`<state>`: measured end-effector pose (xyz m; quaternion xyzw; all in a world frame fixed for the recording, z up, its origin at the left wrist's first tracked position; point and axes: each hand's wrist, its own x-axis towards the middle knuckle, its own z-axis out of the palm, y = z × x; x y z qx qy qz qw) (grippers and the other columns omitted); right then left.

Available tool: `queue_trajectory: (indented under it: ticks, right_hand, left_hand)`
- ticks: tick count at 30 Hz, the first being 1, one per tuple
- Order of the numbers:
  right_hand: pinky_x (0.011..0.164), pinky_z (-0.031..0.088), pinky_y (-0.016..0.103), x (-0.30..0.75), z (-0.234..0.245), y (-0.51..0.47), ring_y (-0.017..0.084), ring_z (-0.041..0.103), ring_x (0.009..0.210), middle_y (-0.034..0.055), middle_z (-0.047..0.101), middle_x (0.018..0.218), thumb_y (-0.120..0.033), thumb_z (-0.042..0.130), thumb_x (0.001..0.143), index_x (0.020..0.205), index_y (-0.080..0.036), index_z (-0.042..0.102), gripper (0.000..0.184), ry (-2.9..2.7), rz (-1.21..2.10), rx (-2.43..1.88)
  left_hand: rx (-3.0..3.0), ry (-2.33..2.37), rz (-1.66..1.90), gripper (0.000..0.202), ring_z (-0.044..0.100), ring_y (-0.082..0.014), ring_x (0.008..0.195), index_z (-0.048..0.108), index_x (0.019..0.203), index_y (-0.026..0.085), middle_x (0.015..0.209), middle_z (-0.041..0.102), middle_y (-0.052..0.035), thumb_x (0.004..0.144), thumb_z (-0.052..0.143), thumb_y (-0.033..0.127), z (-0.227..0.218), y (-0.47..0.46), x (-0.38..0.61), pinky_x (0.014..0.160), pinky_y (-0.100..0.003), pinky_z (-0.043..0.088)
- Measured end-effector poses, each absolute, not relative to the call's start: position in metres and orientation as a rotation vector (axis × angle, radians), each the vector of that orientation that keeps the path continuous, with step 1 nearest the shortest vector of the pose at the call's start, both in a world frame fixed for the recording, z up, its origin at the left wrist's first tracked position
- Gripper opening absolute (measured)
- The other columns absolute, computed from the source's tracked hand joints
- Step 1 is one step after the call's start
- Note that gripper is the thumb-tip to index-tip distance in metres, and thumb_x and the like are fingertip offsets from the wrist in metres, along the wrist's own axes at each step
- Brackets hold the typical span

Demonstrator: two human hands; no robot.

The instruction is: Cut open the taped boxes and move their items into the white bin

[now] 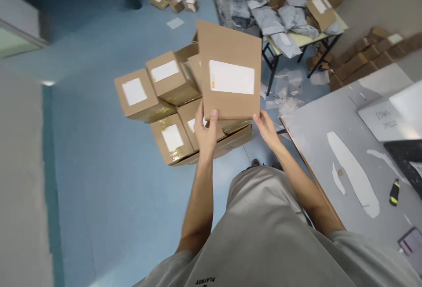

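I hold a brown cardboard box with a white label up in front of me, above a pile of taped boxes on the blue floor. My left hand grips its lower left corner, thumb on the front face. At the lower right corner my right hand is closed on the box's edge. The pile's boxes each carry a white label and lie close together below the held box.
A grey worktable stands at my right with a yellow-black cutter and papers. A far table is heaped with grey mailer bags and a box. More boxes lie on the floor behind; stacked cartons line the right wall.
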<state>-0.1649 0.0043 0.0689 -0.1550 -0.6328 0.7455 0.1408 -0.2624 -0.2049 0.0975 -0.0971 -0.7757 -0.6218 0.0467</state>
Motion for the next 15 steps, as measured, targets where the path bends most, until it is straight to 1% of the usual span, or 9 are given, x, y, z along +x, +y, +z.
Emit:
queue_trajectory:
  ticks: [2, 4, 7, 8, 10, 13, 15]
  right_hand:
    - [0.127, 0.056, 0.049, -0.127, 0.048, 0.043, 0.031, 0.070, 0.143, 0.0118, 0.078, 0.147, -0.088, 0.074, 0.091, 0.126, -0.026, 0.073, 0.072, -1.743, 2.060, -0.693]
    - [0.119, 0.060, 0.049, -0.087, 0.021, 0.078, 0.030, 0.073, 0.132, 0.0119, 0.080, 0.134, -0.091, 0.075, 0.087, 0.113, -0.025, 0.070, 0.070, -1.655, 1.969, -0.923]
    - [0.111, 0.063, 0.048, -0.029, -0.019, 0.119, 0.029, 0.073, 0.119, 0.0094, 0.079, 0.116, -0.092, 0.075, 0.078, 0.100, -0.026, 0.065, 0.070, -1.541, 1.877, -1.191]
    - [0.109, 0.063, 0.048, -0.012, -0.031, 0.131, 0.028, 0.073, 0.116, 0.0087, 0.078, 0.114, -0.091, 0.073, 0.078, 0.099, -0.026, 0.064, 0.069, -1.506, 1.870, -1.259]
    - [0.106, 0.064, 0.047, 0.016, -0.051, 0.152, 0.027, 0.074, 0.113, 0.0082, 0.077, 0.113, -0.087, 0.066, 0.083, 0.100, -0.027, 0.063, 0.063, -1.452, 1.874, -1.368]
    - [0.100, 0.066, 0.048, 0.045, -0.071, 0.180, 0.027, 0.074, 0.112, 0.0095, 0.079, 0.115, -0.079, 0.055, 0.092, 0.105, -0.027, 0.063, 0.054, -1.427, 1.859, -1.440]
    - [0.099, 0.066, 0.049, 0.057, -0.079, 0.195, 0.029, 0.074, 0.114, 0.0110, 0.080, 0.116, -0.075, 0.053, 0.095, 0.107, -0.026, 0.066, 0.052, -1.463, 1.824, -1.395]
  left_hand:
    - [-0.513, -2.450, -1.849, 0.077, 0.057, -0.0313, 0.162, 0.068, 0.159, 0.024, 0.168, 0.064, -0.0147, 0.103, 0.070, 0.078, 0.088, -0.150, -0.252, 0.139, -0.047, 0.043]
    - [-0.732, -2.537, -1.777, 0.074, 0.057, -0.0315, 0.162, 0.067, 0.161, 0.024, 0.170, 0.063, -0.0154, 0.105, 0.070, 0.073, 0.073, -0.095, -0.236, 0.139, -0.048, 0.043]
    - [-1.077, -2.623, -1.613, 0.068, 0.055, -0.0334, 0.162, 0.066, 0.162, 0.025, 0.170, 0.062, -0.0153, 0.107, 0.071, 0.064, 0.050, -0.014, -0.204, 0.141, -0.052, 0.040]
    - [-1.186, -2.638, -1.554, 0.066, 0.054, -0.0344, 0.163, 0.066, 0.162, 0.025, 0.170, 0.062, -0.0152, 0.107, 0.072, 0.061, 0.043, 0.011, -0.191, 0.141, -0.054, 0.039]
    - [-1.388, -2.666, -1.447, 0.063, 0.051, -0.0362, 0.164, 0.065, 0.163, 0.024, 0.172, 0.060, -0.0159, 0.108, 0.069, 0.055, 0.029, 0.057, -0.163, 0.141, -0.056, 0.037]
    - [-1.597, -2.733, -1.317, 0.061, 0.042, -0.0395, 0.170, 0.062, 0.165, 0.019, 0.179, 0.051, -0.0189, 0.111, 0.061, 0.047, 0.007, 0.110, -0.119, 0.142, -0.061, 0.033]
    - [-1.665, -2.773, -1.249, 0.060, 0.035, -0.0415, 0.173, 0.061, 0.166, 0.018, 0.182, 0.046, -0.0196, 0.112, 0.057, 0.042, -0.007, 0.131, -0.092, 0.143, -0.065, 0.031]
